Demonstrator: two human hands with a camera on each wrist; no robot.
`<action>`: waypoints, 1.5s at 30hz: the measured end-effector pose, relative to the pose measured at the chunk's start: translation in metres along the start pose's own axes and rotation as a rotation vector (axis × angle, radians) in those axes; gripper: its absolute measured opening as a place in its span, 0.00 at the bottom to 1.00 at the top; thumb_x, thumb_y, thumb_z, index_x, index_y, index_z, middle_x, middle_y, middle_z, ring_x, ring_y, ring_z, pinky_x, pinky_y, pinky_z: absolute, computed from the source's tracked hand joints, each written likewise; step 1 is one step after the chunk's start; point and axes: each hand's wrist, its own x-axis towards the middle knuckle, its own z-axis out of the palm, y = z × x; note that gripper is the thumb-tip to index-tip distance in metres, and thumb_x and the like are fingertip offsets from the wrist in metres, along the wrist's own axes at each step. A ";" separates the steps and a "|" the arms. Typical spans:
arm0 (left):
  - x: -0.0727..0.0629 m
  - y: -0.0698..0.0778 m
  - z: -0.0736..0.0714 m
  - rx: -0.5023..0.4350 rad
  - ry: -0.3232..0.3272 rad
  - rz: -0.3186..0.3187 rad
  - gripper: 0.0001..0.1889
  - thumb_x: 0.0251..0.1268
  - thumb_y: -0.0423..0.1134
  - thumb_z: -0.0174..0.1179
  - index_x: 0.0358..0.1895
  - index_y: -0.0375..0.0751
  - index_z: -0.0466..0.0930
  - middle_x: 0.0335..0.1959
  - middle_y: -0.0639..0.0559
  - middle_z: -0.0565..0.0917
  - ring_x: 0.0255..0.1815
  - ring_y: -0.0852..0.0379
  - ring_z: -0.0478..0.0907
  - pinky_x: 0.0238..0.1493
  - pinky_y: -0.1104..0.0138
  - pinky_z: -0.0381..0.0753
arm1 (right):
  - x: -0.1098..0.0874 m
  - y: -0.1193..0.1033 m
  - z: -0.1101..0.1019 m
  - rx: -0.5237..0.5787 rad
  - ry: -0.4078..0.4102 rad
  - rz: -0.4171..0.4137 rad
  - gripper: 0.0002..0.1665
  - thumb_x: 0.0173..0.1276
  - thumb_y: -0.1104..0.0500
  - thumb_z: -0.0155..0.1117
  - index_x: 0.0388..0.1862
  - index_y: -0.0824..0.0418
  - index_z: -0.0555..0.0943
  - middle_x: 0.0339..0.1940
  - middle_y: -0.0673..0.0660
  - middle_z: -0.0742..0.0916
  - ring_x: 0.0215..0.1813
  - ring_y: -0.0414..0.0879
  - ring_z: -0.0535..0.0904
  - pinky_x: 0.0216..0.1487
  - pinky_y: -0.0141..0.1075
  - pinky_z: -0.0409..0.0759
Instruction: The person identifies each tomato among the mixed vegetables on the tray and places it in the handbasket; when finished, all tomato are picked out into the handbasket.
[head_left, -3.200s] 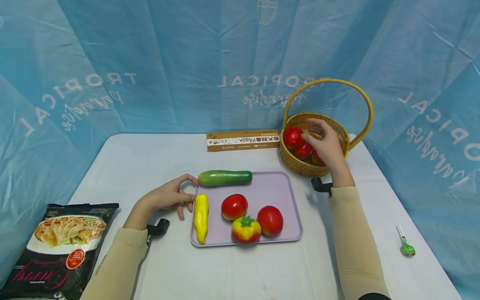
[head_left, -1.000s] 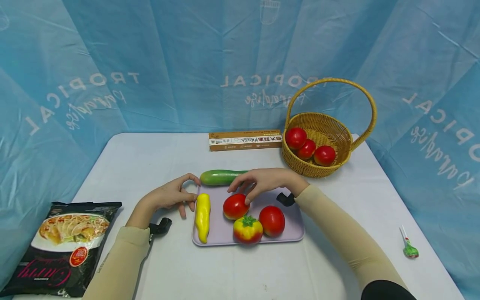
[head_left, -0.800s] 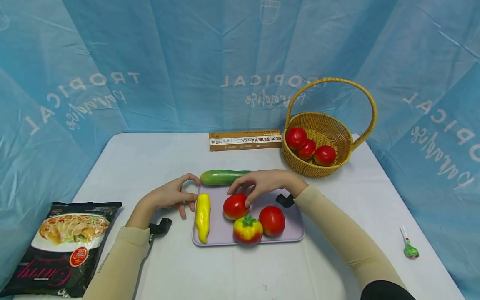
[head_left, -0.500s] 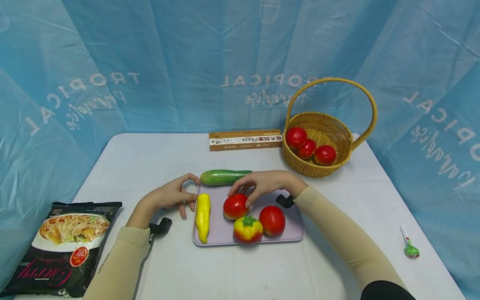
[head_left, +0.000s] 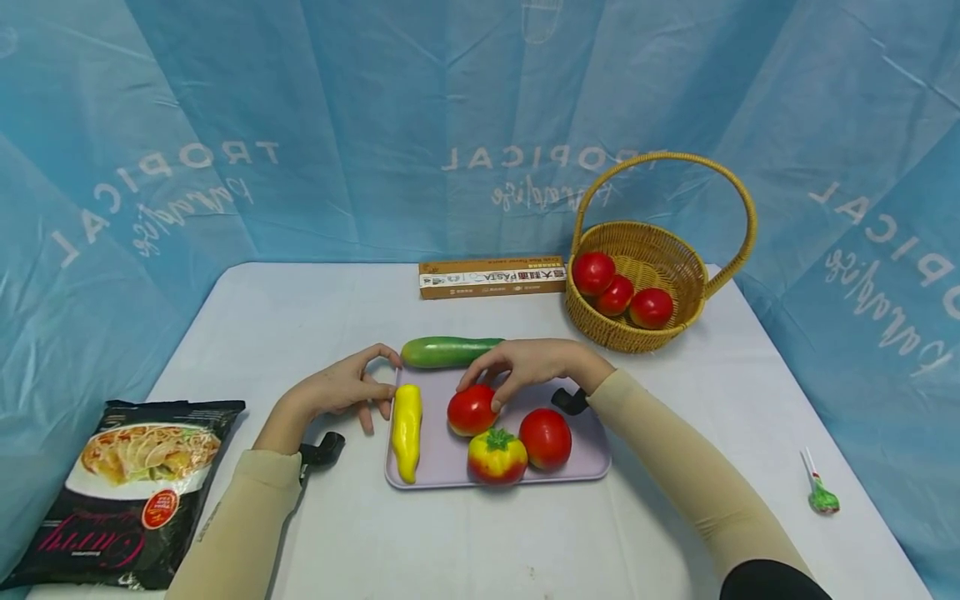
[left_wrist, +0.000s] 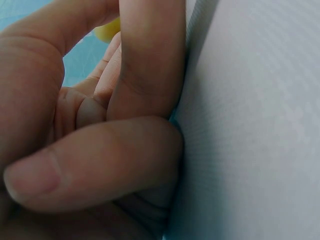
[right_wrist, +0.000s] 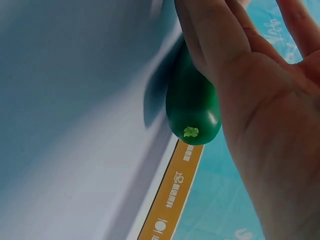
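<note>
My right hand reaches over the lilac tray and holds a red tomato between thumb and fingers. The tomato sits on the tray. Beside it lie another red tomato and a red-and-yellow, green-topped fruit. My left hand rests at the tray's left edge, thumb and index fingertip spread apart along the rim. A long yellow pepper lies just inside that edge. Along the back edge is a green cucumber; its blunt end shows below my hand in the right wrist view.
A wicker basket with a tall handle holds three tomatoes at the back right. A pasta box lies to its left. A black noodle packet is at the front left. A green-wrapped lollipop lies at the right.
Earlier my right hand was in the basket over the tomatoes. It has moved left and nearer to the tomato on the tray, fingers closing in on it. My left hand stays at the tray's edge.
</note>
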 end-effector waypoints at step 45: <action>0.003 0.000 0.000 0.074 0.034 -0.016 0.26 0.78 0.43 0.61 0.72 0.49 0.61 0.31 0.44 0.91 0.21 0.47 0.89 0.15 0.72 0.59 | -0.166 0.016 -0.053 0.196 0.912 0.071 0.31 0.72 0.57 0.75 0.73 0.52 0.79 0.66 0.55 0.84 0.65 0.54 0.80 0.54 0.35 0.88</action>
